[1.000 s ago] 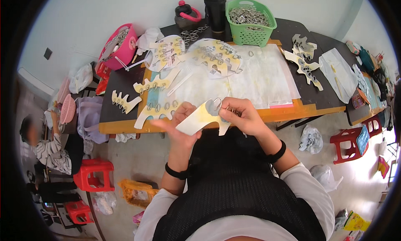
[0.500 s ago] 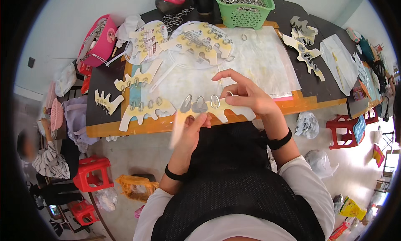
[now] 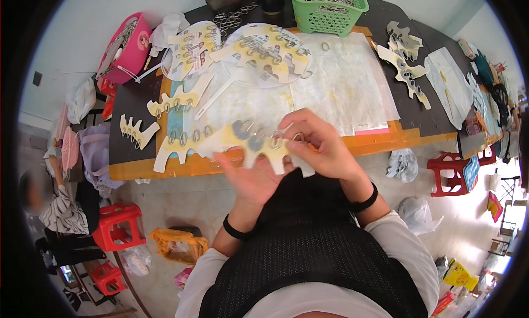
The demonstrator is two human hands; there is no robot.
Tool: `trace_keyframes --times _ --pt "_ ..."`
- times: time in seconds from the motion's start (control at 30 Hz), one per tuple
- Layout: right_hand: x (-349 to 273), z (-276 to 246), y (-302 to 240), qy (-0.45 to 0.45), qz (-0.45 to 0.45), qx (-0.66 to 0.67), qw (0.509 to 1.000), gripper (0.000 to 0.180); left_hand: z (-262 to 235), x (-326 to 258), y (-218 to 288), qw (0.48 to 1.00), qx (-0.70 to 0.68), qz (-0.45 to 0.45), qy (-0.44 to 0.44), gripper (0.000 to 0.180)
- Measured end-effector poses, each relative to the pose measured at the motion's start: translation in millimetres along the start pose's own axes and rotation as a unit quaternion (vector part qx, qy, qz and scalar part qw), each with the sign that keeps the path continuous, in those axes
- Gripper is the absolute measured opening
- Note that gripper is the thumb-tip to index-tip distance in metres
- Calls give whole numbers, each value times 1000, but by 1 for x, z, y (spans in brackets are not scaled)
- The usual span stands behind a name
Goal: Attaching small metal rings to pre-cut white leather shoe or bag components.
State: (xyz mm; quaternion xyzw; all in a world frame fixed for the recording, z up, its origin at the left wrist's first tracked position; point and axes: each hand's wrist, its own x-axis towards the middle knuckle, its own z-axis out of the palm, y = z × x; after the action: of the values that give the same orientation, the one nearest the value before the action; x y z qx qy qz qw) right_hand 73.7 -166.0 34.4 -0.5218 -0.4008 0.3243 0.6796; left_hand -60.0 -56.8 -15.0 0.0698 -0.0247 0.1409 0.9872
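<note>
Above the table's front edge, a cream toothed strip (image 3: 257,143) with oval metal rings standing along it is tilted and slightly blurred. Grey patches surround the rings at its left part. My right hand (image 3: 319,144) grips the strip's right end, thumb and fingers pinched near a ring. Just below the strip is my left hand (image 3: 248,177), smeared by motion, with its fingers apart; whether it touches the strip is hard to tell. Left of it, a similar strip (image 3: 177,149) with rings lies on the table, near another ringed strip (image 3: 179,101).
Two round fans (image 3: 262,81) bear more ringed strips at the back left. A green basket (image 3: 330,20) and a pink basket (image 3: 129,56) hold metal rings. More strips (image 3: 405,70) lie at the right. White sheeting (image 3: 347,92) covers the table's middle. Another person sits at far left.
My left hand has released the strip and opened. The strip's left end has swung up and away from me, while my right hand has dropped slightly and turned with it.
</note>
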Motion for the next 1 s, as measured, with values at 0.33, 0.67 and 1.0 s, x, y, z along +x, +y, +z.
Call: trace_keyframes --times 0.33,0.67,1.0 --pt "-7 -3 2 56 -48 -158 985 20 10 10 -3 904 364 152 166 54" --pt "-11 4 5 109 -51 -263 957 12 5 9 -11 884 391 183 179 51" --pt "-12 9 9 130 -93 -292 943 13 2 11 -15 893 357 197 189 56"
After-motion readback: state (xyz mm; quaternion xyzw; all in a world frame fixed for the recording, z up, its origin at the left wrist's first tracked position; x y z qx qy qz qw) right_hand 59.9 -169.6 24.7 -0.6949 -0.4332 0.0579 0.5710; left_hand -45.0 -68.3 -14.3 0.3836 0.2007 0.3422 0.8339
